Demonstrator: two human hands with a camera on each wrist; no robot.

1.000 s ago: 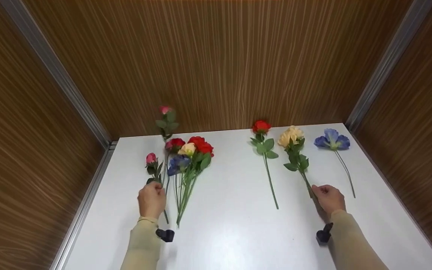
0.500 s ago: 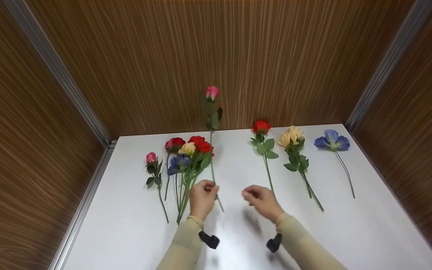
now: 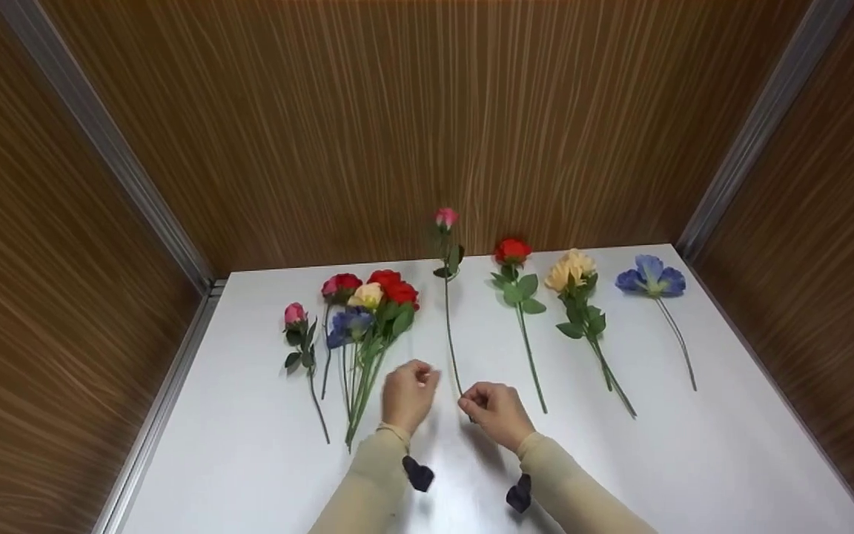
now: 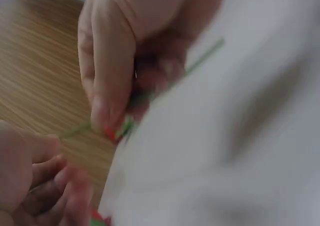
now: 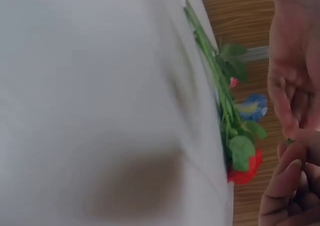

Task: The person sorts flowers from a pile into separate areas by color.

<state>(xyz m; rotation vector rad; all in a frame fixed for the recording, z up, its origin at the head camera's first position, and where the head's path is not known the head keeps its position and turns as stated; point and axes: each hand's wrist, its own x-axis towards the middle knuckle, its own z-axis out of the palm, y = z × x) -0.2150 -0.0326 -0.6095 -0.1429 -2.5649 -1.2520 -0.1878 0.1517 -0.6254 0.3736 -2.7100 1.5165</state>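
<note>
My right hand pinches the low end of a long-stemmed pink rose between thumb and fingertips. The rose points away toward the back wall, its bloom past the table's far edge. Just left of the stem, my left hand holds nothing, fingers loosely bent. In the left wrist view, the green stem passes through the right hand's grip, blurred. A mixed bunch with red roses, a cream flower and a blue flower lies beside the left hand.
Another pink rose lies at the far left of the white table. To the right lie a single red rose, cream flowers and a blue flower. Wood-grain panels enclose the back and sides.
The left hand lifted a pink rose from the left side, carried it to the middle and let go. My right hand left the cream flowers, moved left and now grips that rose's stem.
</note>
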